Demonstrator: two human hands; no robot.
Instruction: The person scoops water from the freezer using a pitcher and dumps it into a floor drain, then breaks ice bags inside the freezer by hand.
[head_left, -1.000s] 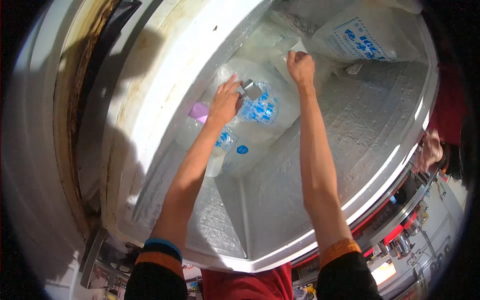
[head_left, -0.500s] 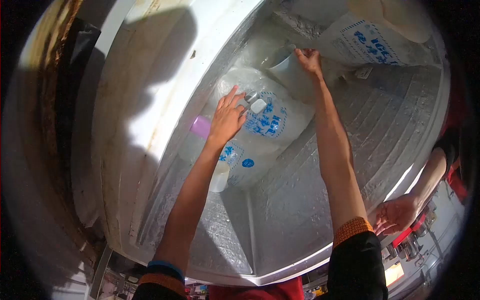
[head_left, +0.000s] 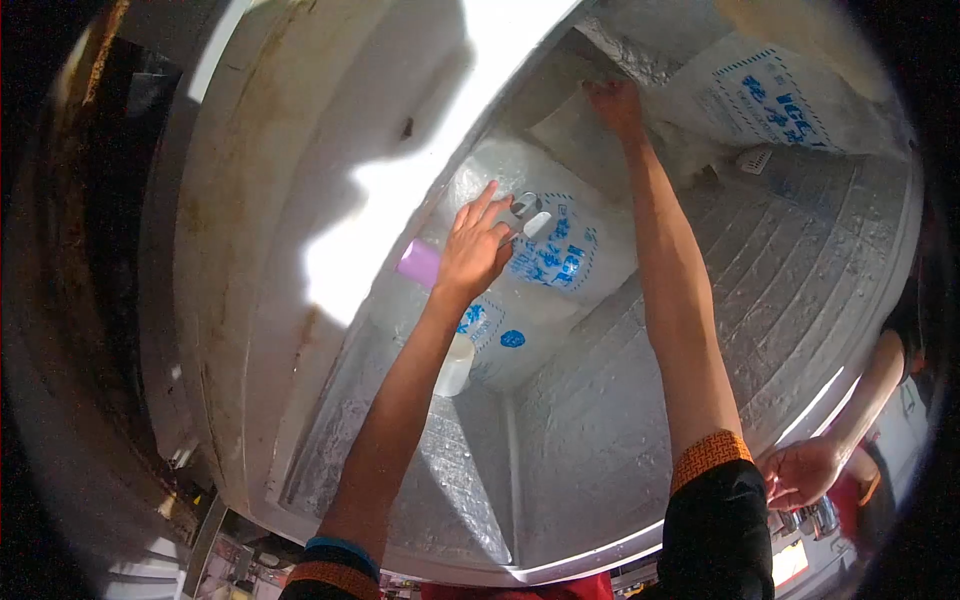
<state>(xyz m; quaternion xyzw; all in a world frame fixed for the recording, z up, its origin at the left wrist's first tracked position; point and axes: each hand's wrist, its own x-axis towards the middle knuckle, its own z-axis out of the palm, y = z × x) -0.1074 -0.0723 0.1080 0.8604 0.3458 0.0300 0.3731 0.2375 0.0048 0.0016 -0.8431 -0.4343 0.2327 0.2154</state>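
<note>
My left hand [head_left: 478, 248] lies over a clear plastic ice bag [head_left: 560, 240] with blue print, its fingers stretched out and apart. At its fingertips is a small shiny object [head_left: 525, 213] with pale, rounded parts; its kind I cannot make out. Deeper in the chest, my right hand [head_left: 615, 105] has closed fingers at the upper edge of a pale translucent plastic piece [head_left: 575, 135], dim in shadow. A purple cup-like cylinder [head_left: 419, 262] sits left of my left hand. Below that wrist is a white cylindrical container [head_left: 455, 367].
The grey ice chest [head_left: 600, 430] has ridged, frosty walls. Another printed ice bag [head_left: 770, 100] lies at the upper right. A thick white lid or rim [head_left: 300, 190] runs along the left. Another person's hand [head_left: 805, 470] is by the right outer edge.
The view has shifted, so the chest's contents appear lower and farther right. Shadow now covers my right hand. The other person's hand has turned and moved slightly down.
</note>
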